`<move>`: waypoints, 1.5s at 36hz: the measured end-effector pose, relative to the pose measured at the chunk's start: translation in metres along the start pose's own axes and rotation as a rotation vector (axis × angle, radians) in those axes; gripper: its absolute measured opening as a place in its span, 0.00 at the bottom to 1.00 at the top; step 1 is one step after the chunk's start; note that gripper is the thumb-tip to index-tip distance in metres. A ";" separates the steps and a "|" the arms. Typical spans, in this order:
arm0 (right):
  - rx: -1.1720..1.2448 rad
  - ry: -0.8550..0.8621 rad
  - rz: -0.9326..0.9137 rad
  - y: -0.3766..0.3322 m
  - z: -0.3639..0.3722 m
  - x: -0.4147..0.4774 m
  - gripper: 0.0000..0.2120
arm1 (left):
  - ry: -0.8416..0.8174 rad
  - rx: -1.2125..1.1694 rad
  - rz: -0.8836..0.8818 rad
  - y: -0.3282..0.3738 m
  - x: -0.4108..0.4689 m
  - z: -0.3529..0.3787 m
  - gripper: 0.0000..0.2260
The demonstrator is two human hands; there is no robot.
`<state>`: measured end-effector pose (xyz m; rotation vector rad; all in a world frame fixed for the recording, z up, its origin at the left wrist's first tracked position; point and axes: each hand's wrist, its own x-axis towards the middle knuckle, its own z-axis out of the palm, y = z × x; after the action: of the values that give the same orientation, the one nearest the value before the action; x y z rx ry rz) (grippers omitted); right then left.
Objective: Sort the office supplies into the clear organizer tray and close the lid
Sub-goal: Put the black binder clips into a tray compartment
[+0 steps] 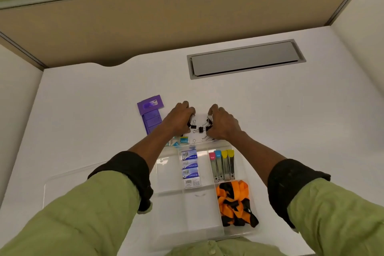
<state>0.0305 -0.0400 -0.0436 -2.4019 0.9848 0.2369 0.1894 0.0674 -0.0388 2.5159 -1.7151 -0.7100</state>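
Observation:
The clear organizer tray (209, 233) lies at the desk's near edge. Its compartments hold blue staple boxes (189, 162), several staplers with coloured ends (222, 165) and an orange-and-black lanyard (235, 203). Its clear lid (62, 185) lies flat to the left. Just beyond the tray, black binder clips (200, 129) lie scattered on the desk. My left hand (178, 119) curls round some clips on the left of the pile, and my right hand (221, 123) curls round clips on the right. Small teal erasers (184, 140) sit by the tray's far edge.
A purple box with its lid (151, 114) lies left of my left hand. A grey cable hatch (245, 59) is set into the white desk further back. Partition walls close in the desk behind and on both sides.

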 end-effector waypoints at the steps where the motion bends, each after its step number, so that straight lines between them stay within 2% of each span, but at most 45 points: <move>1: 0.003 -0.008 -0.001 0.000 0.000 0.001 0.32 | 0.010 -0.018 -0.007 0.001 0.001 0.001 0.28; 5: -0.011 -0.052 0.008 -0.001 -0.002 0.004 0.36 | 0.066 -0.076 -0.048 0.002 0.003 0.005 0.24; 11: -0.154 -0.076 -0.002 -0.009 0.002 0.004 0.45 | 0.181 -0.177 -0.125 0.005 0.007 0.011 0.17; 17: -0.107 -0.133 -0.029 -0.017 0.004 0.008 0.31 | 0.322 -0.346 -0.145 0.001 -0.004 0.005 0.11; 23: 0.065 -0.040 -0.037 -0.016 0.009 0.010 0.15 | 0.463 -0.517 -0.170 -0.004 -0.038 -0.005 0.11; 26: 0.181 -0.010 0.044 -0.013 0.010 0.011 0.10 | 0.524 -0.596 -0.185 -0.001 -0.065 -0.015 0.10; 34: 0.288 0.062 0.109 -0.010 0.015 0.009 0.12 | 0.542 -0.712 -0.246 0.004 -0.167 0.004 0.11; 38: 0.298 0.049 0.088 -0.011 0.014 0.009 0.12 | 0.544 -0.655 -0.215 0.004 -0.203 0.035 0.12; 42: 0.252 0.041 0.086 -0.017 0.008 0.008 0.12 | 0.466 -0.505 -0.172 0.004 -0.219 0.064 0.13; 45: 0.207 0.029 0.111 -0.021 0.005 0.009 0.12 | 0.445 -0.495 -0.182 0.003 -0.224 0.071 0.16; 54: 0.297 0.054 0.178 -0.023 0.001 0.004 0.11 | 0.735 -0.526 -0.478 -0.001 -0.235 0.074 0.09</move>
<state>0.0496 -0.0286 -0.0366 -2.0648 1.1721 0.0819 0.0933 0.2942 -0.0218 2.3444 -0.6078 -0.1416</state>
